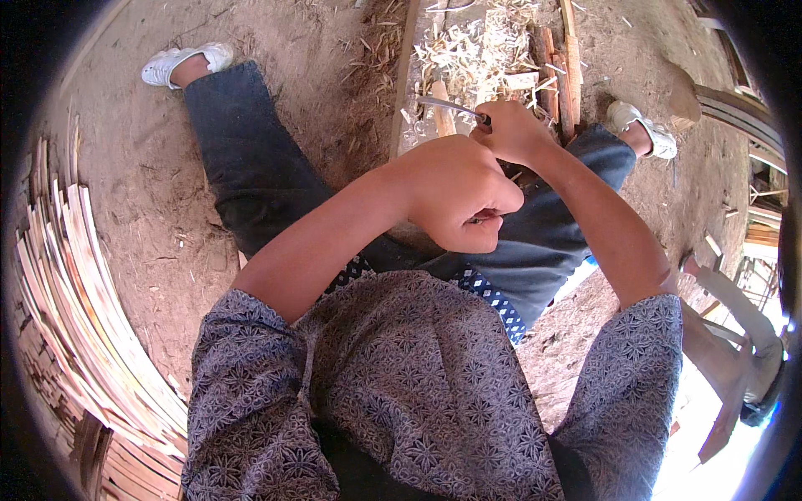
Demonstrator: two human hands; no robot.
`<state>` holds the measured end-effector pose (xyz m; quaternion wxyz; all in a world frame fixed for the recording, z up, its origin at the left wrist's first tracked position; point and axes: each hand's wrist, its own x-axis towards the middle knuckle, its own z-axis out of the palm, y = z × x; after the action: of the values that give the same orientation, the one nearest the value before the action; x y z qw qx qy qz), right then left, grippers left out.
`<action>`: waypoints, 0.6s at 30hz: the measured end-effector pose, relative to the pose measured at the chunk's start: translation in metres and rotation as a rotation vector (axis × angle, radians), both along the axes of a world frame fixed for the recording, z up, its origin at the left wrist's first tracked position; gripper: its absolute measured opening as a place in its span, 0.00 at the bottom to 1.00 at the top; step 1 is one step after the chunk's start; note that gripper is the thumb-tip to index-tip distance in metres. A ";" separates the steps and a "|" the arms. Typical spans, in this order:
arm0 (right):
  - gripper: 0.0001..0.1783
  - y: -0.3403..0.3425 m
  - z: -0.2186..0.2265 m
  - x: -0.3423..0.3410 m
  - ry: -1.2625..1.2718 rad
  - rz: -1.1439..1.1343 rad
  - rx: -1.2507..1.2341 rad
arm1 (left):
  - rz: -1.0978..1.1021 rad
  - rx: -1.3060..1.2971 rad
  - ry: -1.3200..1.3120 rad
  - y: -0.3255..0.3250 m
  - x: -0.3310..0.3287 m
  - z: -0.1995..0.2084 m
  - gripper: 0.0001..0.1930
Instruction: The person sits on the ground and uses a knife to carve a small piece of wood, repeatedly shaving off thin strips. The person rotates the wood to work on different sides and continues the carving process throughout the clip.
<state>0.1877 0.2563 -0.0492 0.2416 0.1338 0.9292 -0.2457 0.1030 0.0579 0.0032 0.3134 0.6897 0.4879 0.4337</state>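
My right hand (514,132) is closed around the dark handle of a knife, and its thin curved blade (447,105) points left over a pale wooden piece (442,118). My left hand (464,194) is a closed fist nearer my body, gripping something mostly hidden by the fingers; only a small pale bit shows under them. Both hands hover above my lap in dark trousers. Pale wood shavings (476,50) lie heaped on the ground just beyond the blade.
A long wooden plank (404,79) runs away between my legs. Reddish wood sticks (560,79) lie by my right foot. A big stack of thin wooden strips (79,334) curves along the left. Bare dirt ground (142,167) surrounds me. Wooden pieces (735,351) stand at the right.
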 end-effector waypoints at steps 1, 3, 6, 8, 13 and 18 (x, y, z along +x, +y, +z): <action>0.19 0.001 -0.006 -0.001 -0.019 0.016 0.029 | -0.003 -0.001 -0.008 0.000 0.001 -0.001 0.09; 0.19 0.009 -0.025 -0.002 -0.065 0.004 0.121 | -0.024 0.000 0.004 0.001 0.001 0.000 0.09; 0.21 0.028 -0.045 -0.001 -0.147 -0.051 0.242 | 0.002 0.019 -0.031 0.004 0.007 -0.001 0.10; 0.22 0.033 -0.041 -0.005 -0.200 -0.033 0.226 | 0.034 0.030 -0.044 0.006 0.003 -0.002 0.10; 0.22 0.018 -0.024 0.000 -0.060 -0.045 0.123 | -0.028 -0.004 0.026 0.003 0.000 0.002 0.08; 0.19 -0.002 -0.002 0.001 -0.002 -0.011 0.069 | 0.002 0.008 0.005 0.005 -0.002 0.004 0.08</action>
<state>0.1891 0.2540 -0.0511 0.2366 0.1474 0.9361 -0.2144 0.1009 0.0624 0.0072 0.3089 0.6915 0.4878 0.4340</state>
